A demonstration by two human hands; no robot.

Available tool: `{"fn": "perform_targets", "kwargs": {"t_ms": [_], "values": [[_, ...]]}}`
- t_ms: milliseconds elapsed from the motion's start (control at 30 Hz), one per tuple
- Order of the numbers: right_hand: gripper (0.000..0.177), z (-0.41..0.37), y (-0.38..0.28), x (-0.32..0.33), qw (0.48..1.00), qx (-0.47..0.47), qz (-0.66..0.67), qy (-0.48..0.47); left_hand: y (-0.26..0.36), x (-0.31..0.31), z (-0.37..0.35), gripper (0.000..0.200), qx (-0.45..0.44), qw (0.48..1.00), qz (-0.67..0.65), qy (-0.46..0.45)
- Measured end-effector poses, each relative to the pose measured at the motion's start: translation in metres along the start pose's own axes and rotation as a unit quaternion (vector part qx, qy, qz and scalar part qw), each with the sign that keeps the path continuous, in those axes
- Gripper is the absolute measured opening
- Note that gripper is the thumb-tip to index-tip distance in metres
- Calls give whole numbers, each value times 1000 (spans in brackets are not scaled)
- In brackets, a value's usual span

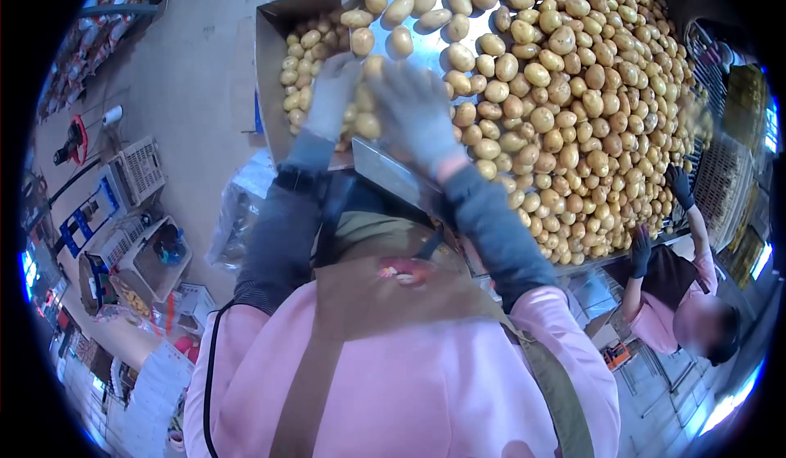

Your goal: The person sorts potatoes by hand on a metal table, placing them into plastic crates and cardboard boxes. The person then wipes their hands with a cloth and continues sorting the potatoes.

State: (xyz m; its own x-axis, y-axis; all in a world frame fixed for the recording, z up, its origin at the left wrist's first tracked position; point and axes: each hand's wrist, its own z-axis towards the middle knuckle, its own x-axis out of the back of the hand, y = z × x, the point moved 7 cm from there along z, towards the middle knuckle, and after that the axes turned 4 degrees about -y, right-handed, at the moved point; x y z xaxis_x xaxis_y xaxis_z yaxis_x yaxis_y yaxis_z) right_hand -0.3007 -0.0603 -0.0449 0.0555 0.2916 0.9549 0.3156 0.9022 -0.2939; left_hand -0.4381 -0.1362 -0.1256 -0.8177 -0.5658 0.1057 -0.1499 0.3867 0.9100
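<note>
Gloved left hand [334,96] is held over box [270,81], its grip blurred, cannot tell | gloved right hand [413,110] is held with fingers spread at table's [427,49] edge | potatoes [562,40] are seen between hands, in box, heaped across table | heap's far end is flanked by co-worker's dark-gloved hands [641,252]

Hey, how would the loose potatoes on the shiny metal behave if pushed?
The loose potatoes look rounded, so they would probably roll easily. Smooth-looking skins on the bare metal surface suggest they may slide too.
</note>
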Motion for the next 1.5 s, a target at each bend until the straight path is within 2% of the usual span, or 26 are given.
{"fn": "perform_targets", "kwargs": {"t_ms": [67, 200, 267, 300, 367, 400, 467, 533, 633, 667, 800, 867, 900, 967, 1000, 1067, 1100, 1133, 1167, 1200, 1267, 1333, 1400, 1433, 1467, 1500], "values": [[51, -59, 6, -10, 982, -49, 174, 57, 14, -3, -24, 44, 46, 977, -204, -26], [51, -79, -12, 1, 994, -77, 60, 50, 34, -16, -47, 47, 114, 937, -327, -53], [49, -61, -14, 0, 998, -53, -7, 19, -16, -10, -27, 48, -67, 989, -128, -33], [48, -39, -2, -2, 998, -29, -60, 6, -10, -7, -26, 51, -97, 993, -67, 15], [49, 5, 33, -11, 994, -29, -107, -2, -6, -2, -28, 57, -28, 993, -31, 113], [51, 25, 63, -13, 993, -55, -102, 1, 8, -7, -36, 56, -75, 986, 18, 147], [50, 61, 140, 1, 965, -151, -215, 17, 9, -25, -46, 53, 1, 987, -73, 145], [53, 85, 188, 18, 988, -141, -2, 70, 24, -31, -52, 52, -21, 988, -95, 119], [59, 81, 120, 9, 972, -168, -81, 144, -5, -34, -43, 52, -37, 978, -112, 170], [59, 75, 92, 10, 982, -153, 2, 108, -11, -32, -45, 52, -31, 975, -111, 192], [58, 1, -4, -17, 999, -16, 12, 30, -24, -6, -42, 44, -77, 977, -34, 195], [71, -51, -5, -22, 996, -79, -23, -39, -50, -5, -47, 51, -137, 904, 346, 210], [72, -68, -1, -19, 993, -108, -18, -35, -51, 10, -45, 48, -74, 948, 251, 182], [74, -75, 3, -14, 990, -133, -19, -37, -36, 21, -42, 47, -57, 936, 337, 88], [75, -66, -1, -13, 990, -129, -25, -49, -32, 17, -48, 49, -101, 857, 505, 23], [75, -40, -5, -23, 994, -101, -27, -27, -43, 5, -58, 52, -175, 598, 777, -92], [75, -24, -5, -23, 996, -79, -37, -23, -41, 17, -55, 49, -179, 827, 532, -35], [76, -11, -6, -24, 997, -58, -45, -19, -58, 32, -50, 47, -163, 960, 227, 25], [76, 3, 2, -30, 997, -51, -66, 0, -69, 46, -52, 45, -126, 986, 92, 58], [77, 14, 4, -26, 995, -42, -86, 18, -72, 60, -56, 43, -102, 988, -51, 101], [77, 25, 35, -19, 989, -147, 32, 1, -72, 88, -72, 41, -43, 989, 50, 131], [75, 27, 42, -19, 987, -115, -85, 66, -163, 68, -67, 28, 9, 997, 72, -27], [75, 33, 21, -33, 986, -66, -152, -20, -123, 29, -95, 35, 82, 881, 382, -267], [75, 31, 9, -35, 990, -48, -132, -10, -155, 13, -94, 38, 102, 871, 395, -276], [74, 29, 1, -35, 993, -31, -113, 2, -184, 0, -83, 34, 49, 886, 382, -258], [76, 28, 3, -34, 995, -63, -73, -5, -177, -5, -73, 32, -4, 850, 441, -288]]}}
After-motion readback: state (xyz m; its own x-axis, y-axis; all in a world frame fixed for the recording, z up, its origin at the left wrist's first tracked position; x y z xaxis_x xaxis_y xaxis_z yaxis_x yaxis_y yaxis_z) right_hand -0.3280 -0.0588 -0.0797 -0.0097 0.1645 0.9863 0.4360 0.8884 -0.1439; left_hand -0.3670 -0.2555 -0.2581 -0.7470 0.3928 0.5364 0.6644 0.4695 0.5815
